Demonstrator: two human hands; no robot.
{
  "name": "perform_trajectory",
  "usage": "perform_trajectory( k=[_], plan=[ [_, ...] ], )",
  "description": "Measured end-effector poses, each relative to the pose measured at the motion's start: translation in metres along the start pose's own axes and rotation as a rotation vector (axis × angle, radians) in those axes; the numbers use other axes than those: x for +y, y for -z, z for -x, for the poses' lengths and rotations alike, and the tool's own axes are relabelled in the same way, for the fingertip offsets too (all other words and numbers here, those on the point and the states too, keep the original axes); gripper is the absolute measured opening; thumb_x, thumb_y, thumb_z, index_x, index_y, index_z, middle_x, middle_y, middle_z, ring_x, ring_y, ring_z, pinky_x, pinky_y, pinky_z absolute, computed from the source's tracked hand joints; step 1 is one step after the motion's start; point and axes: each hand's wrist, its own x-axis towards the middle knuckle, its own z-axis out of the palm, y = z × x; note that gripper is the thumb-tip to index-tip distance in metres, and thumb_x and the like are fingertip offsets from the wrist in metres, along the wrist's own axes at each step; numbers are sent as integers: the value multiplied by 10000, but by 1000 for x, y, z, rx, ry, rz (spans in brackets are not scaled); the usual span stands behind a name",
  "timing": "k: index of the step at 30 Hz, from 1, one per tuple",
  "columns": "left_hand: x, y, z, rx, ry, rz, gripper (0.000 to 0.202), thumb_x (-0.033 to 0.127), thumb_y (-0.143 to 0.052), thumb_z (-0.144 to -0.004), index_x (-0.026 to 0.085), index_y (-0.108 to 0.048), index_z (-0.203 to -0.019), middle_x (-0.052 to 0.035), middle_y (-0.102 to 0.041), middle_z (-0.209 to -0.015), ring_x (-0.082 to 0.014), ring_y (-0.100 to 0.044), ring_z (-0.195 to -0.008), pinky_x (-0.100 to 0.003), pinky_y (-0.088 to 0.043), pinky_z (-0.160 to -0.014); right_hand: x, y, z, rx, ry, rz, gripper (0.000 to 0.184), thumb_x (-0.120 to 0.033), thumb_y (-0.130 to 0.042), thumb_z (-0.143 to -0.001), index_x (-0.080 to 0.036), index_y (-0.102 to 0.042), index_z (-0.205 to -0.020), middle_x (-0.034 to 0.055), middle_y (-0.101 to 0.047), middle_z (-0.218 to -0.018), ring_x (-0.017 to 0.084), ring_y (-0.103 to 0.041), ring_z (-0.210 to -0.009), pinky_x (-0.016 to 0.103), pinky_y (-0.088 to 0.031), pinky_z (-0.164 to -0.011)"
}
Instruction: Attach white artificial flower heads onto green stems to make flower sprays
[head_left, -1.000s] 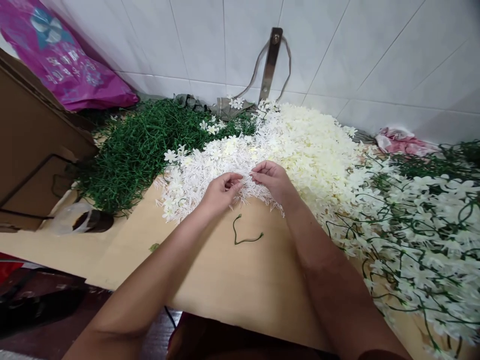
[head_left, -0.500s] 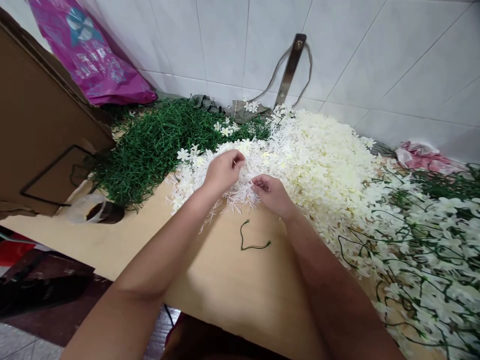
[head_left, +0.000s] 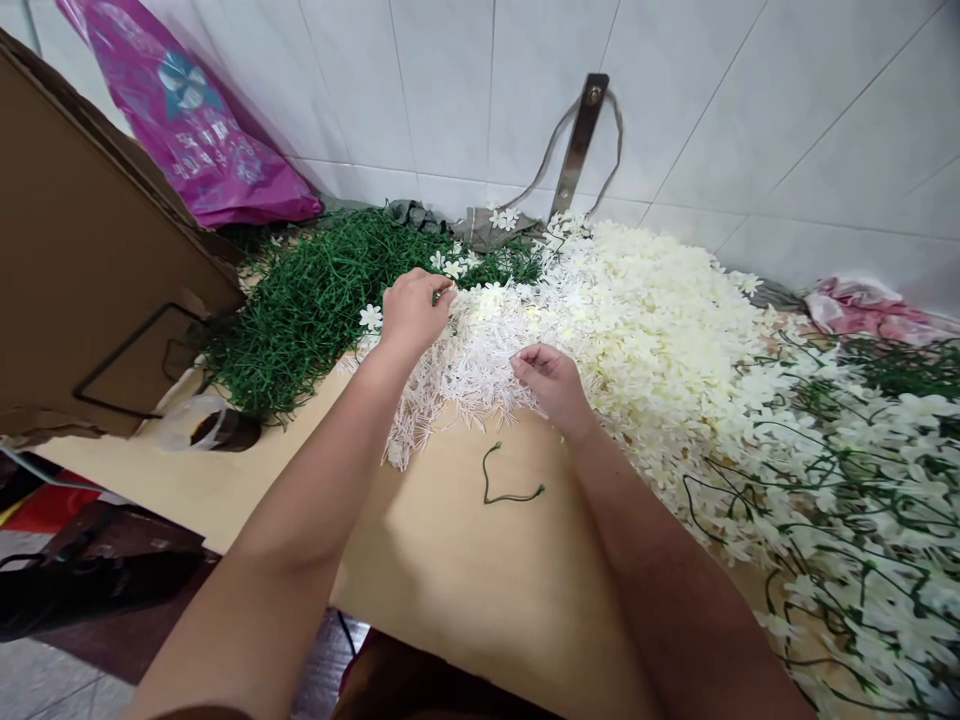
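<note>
My left hand (head_left: pixel 418 308) is over the left side of the heap of small white sprigs (head_left: pixel 480 365), close to the green stems (head_left: pixel 345 270). Its thumb and fingers are pinched together; whatever lies between them is too small to make out. To the right, my right hand (head_left: pixel 551 382) is also pinched, at the heap's right edge beside the cream-white artificial flowers (head_left: pixel 652 310). A tiny pale bit shows at its fingertips, of a kind I cannot name. One bent green stem (head_left: pixel 487 490) lies alone on the tabletop (head_left: pixel 465 580) between my forearms.
Flowers on green stems (head_left: pixel 862 480) spread along the right. At left stand a cardboard box (head_left: pixel 90 250) and a clear plastic cup (head_left: pixel 195 425) of dark liquid. A purple bag (head_left: pixel 225 160) leans on the tiled wall, near an upright metal bar (head_left: pixel 581 145). A pink-white cloth (head_left: pixel 870 308) lies far right.
My left hand has moved left and slightly up, away from my right hand, uncovering more of the white sprigs. My right hand has shifted slightly right. The single green stem lies as before.
</note>
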Motion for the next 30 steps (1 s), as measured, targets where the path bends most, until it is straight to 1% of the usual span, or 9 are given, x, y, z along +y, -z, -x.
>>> perform_trajectory(
  k=[2, 5, 7, 9, 13, 15, 20, 24, 30],
  plan=[
    [3, 3, 7, -9, 87, 229, 91, 198, -645, -794, 151, -714, -831, -64, -659, -870, -195, -565, -868, -334, -413, -866, -4, -1, -1, 27, 17, -68, 284, -438, -758, -662, -205, -602, -705, -22, -586, -629, 104, -507, -603, 271, -438, -597],
    [8, 4, 27, -153, 254, 635, 103, 257, -706, -757, 155, -702, -749, -35, -651, -748, -143, -541, -729, -281, -423, -753, -12, -6, 0, 37, 47, -143, 266, -413, -765, -666, -210, -607, -733, -11, -629, -657, 116, -575, -647, 282, -482, -645],
    [12, 3, 44, -257, 336, 797, 151, 298, -761, -706, 162, -698, -713, -16, -640, -696, -106, -484, -626, -250, -404, -663, -17, -11, 2, 33, 62, -158, 244, -385, -764, -672, -213, -613, -756, -7, -647, -679, 125, -605, -674, 298, -510, -683],
    [15, 2, 59, -318, 406, 894, 169, 291, -800, -654, 160, -702, -699, -3, -632, -667, -84, -456, -579, -225, -383, -600, -21, -16, 4, 19, 97, -132, 202, -348, -747, -695, -214, -619, -774, 2, -663, -722, 129, -616, -695, 312, -527, -716],
    [21, 0, 79, -367, 534, 1011, 155, 212, -823, -597, 146, -718, -689, 6, -625, -615, -79, -517, -577, -209, -404, -585, -23, -24, 8, 13, 205, -7, 78, -274, -676, -757, -215, -629, -780, 40, -672, -887, 149, -638, -845, 317, -544, -781],
    [22, 0, 86, -350, 572, 1049, 163, 175, -826, -578, 141, -728, -705, 4, -647, -628, -76, -541, -584, -209, -428, -607, -22, -26, 10, 22, 246, 54, 46, -243, -667, -757, -212, -633, -764, 55, -652, -933, 161, -636, -897, 314, -553, -773],
    [21, 1, 96, -278, 617, 1087, 204, 117, -836, -553, 141, -736, -729, 0, -682, -658, -82, -589, -608, -227, -475, -663, -20, -30, 15, 7, 290, 176, 31, -203, -653, -769, -213, -631, -750, 61, -622, -937, 172, -622, -896, 314, -562, -716],
    [16, -2, 101, -223, 644, 1117, 196, 138, -851, -535, 135, -729, -689, 0, -679, -638, -84, -585, -584, -239, -485, -651, -21, -31, 19, -59, 357, 299, 62, -166, -625, -790, -220, -626, -759, 48, -625, -932, 170, -617, -905, 336, -562, -774],
    [13, -6, 101, -254, 606, 1122, 332, 221, -905, -437, 128, -727, -701, -4, -689, -633, -83, -575, -571, -217, -462, -589, -13, -32, 20, -63, 488, 481, 74, -164, -587, -821, -218, -609, -776, 55, -624, -936, 184, -614, -911, 369, -530, -847]
  ],
)
